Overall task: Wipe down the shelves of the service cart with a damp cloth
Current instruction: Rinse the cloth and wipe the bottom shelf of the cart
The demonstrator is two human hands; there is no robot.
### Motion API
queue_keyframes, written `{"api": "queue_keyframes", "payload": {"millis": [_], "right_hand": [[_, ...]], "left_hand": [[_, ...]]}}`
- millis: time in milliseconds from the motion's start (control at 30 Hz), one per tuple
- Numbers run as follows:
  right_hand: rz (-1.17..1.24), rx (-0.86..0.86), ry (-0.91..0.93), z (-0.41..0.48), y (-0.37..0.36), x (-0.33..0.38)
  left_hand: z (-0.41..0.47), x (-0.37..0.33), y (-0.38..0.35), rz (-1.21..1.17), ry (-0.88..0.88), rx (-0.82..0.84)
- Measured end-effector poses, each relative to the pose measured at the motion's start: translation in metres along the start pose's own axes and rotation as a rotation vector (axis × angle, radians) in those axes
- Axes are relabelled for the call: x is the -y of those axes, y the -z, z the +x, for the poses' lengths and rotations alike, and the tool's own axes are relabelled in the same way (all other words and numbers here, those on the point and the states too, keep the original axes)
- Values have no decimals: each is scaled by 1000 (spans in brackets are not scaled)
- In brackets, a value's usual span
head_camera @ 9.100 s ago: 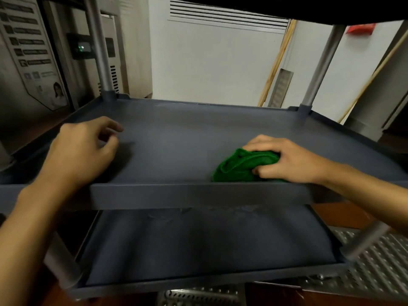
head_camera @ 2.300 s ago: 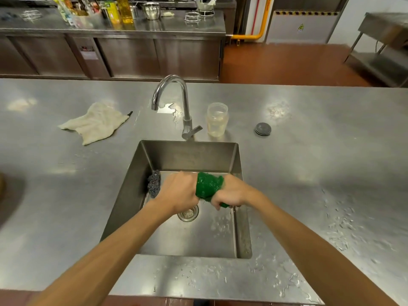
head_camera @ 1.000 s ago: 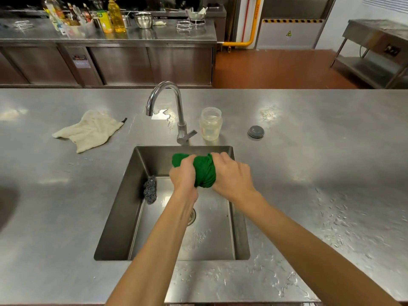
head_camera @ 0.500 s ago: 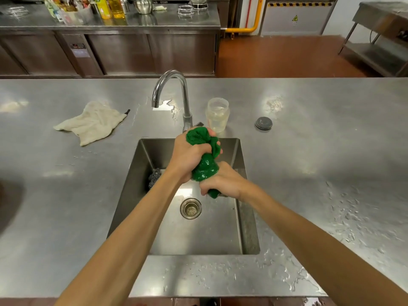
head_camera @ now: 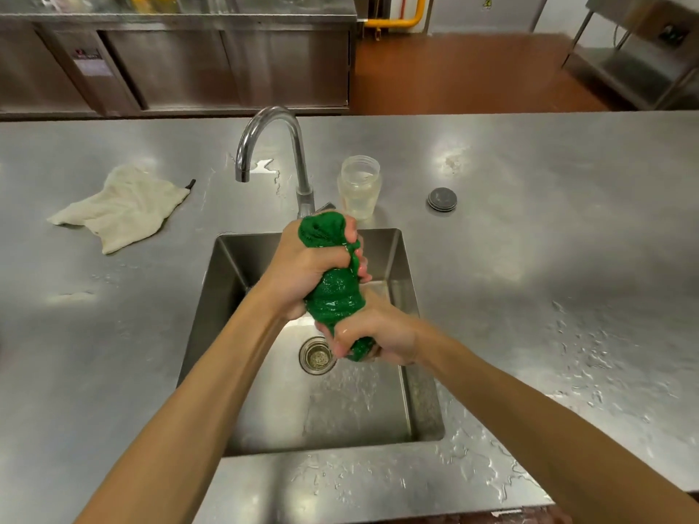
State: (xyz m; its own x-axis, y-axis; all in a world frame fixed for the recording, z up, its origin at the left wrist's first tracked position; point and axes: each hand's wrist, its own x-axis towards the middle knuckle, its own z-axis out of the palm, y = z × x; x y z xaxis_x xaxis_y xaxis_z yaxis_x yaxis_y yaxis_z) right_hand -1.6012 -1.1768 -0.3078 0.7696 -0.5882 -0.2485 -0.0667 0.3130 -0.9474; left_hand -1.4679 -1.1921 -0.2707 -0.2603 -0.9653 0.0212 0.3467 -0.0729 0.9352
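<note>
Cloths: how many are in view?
2. The green cloth is wrung between the left hand and the right hand over the sink; the white cloth lies on the counter, left of the faucet.

Our two arms bare from wrist to frame's lower edge, our left hand (head_camera: 299,266) bare, our right hand (head_camera: 382,336) bare, knuckles glistening wet

Wet glossy green cloth (head_camera: 334,293); brushed steel sink (head_camera: 401,259), counter (head_camera: 529,240).
</note>
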Motion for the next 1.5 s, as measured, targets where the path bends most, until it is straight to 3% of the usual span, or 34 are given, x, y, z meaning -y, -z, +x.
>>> {"api": "queue_keyframes", "payload": {"millis": [200,267,433,533,667,833,1000,1200,1500], "right_hand": [[54,91,-24,-6,1,2],[2,77,-61,-11,5,2],[-295,-196,-150,-47,15,11],[-155,-323,-100,-82,19,4],[-72,-687,-36,-146,28,-4],[-106,-793,-71,-233,23,-26],[-36,-971,-33,-319,6,-53],[42,-1213,37,-431,-13,-97],[5,-1784,155,-609,-60,-144]], "left_hand": [[1,-5,-5,-34,-8,128],[1,1,-8,-41,-9,104],[8,24,-25,-45,-3,-133],[10,30,-37,-43,26,-232],[6,42,-67,-147,80,-283],[-8,71,-143,-108,157,-281],[-21,100,-226,-24,182,-209],[-52,141,-341,98,204,-2],[-130,214,-524,41,342,250]]}}
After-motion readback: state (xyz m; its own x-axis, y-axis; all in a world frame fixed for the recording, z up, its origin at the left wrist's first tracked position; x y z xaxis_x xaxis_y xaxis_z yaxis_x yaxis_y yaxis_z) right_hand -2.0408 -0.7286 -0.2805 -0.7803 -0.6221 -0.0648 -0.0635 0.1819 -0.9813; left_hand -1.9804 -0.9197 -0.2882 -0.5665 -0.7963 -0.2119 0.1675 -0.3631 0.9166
